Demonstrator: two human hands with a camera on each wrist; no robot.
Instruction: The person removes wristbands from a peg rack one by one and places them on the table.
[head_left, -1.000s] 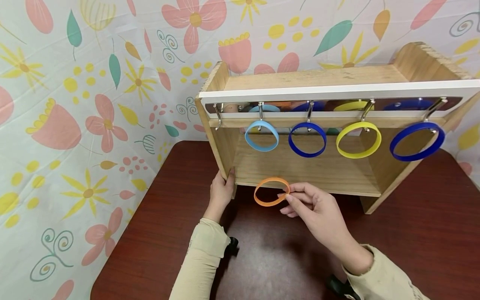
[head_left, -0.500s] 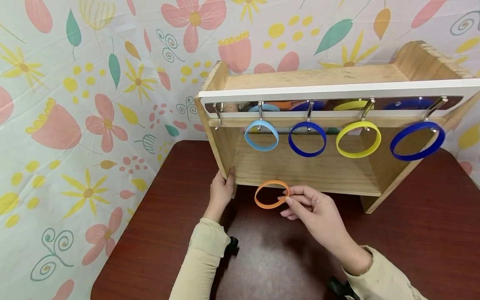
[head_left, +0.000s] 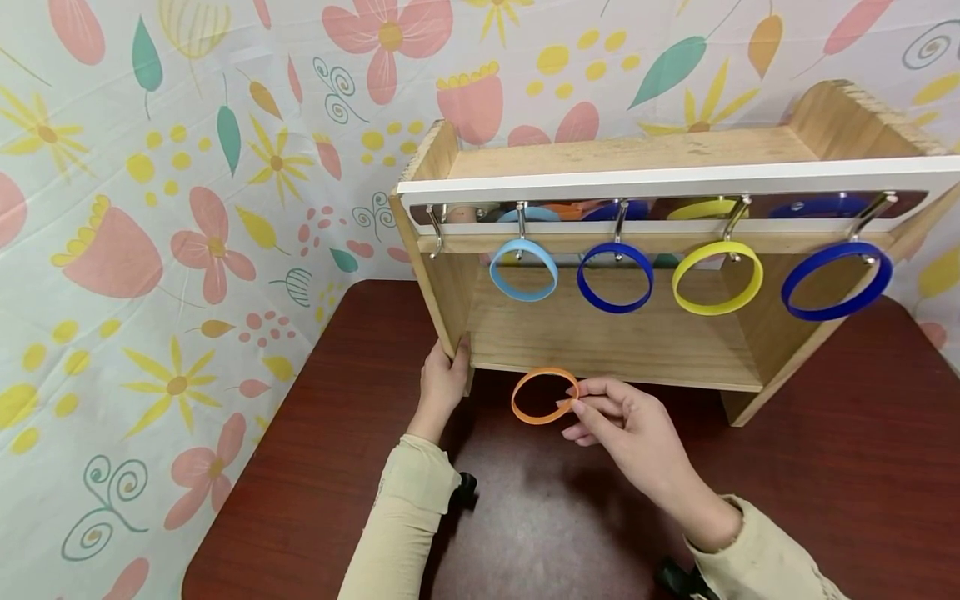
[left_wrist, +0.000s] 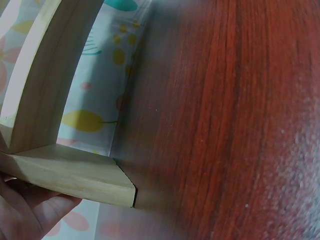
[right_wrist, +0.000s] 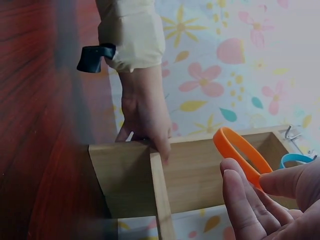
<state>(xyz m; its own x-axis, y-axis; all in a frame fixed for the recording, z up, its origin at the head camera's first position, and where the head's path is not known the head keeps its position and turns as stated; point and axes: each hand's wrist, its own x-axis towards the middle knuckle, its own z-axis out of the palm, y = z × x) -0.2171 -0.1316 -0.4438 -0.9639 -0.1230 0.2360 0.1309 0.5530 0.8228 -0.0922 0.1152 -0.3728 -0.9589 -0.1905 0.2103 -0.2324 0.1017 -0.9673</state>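
Between thumb and fingers my right hand [head_left: 633, 433] pinches an orange wristband [head_left: 545, 397] by its right edge, in front of the shelf's lower board. The right wrist view shows the same orange wristband [right_wrist: 242, 155] up close. At the lower left corner of the wooden shelf [head_left: 615, 333], my left hand [head_left: 441, 385] grips the side panel, thumb on the inner face. Along the shelf's white hook rail hang a light blue wristband [head_left: 523, 270], a dark blue wristband [head_left: 615, 278], a yellow wristband [head_left: 717, 278] and another dark blue wristband [head_left: 836, 282]. The leftmost hook [head_left: 435, 233] bears no band.
The shelf stands on a dark red wooden table [head_left: 517, 533]. Behind and to the left hangs a white cloth [head_left: 187, 317] printed with flowers and leaves. A dark strap piece [head_left: 465, 492] sits at the left wrist.
My right hand and the orange wristband have sunk slightly. The left hand keeps its grip on the shelf, and the hanging bands stay put.
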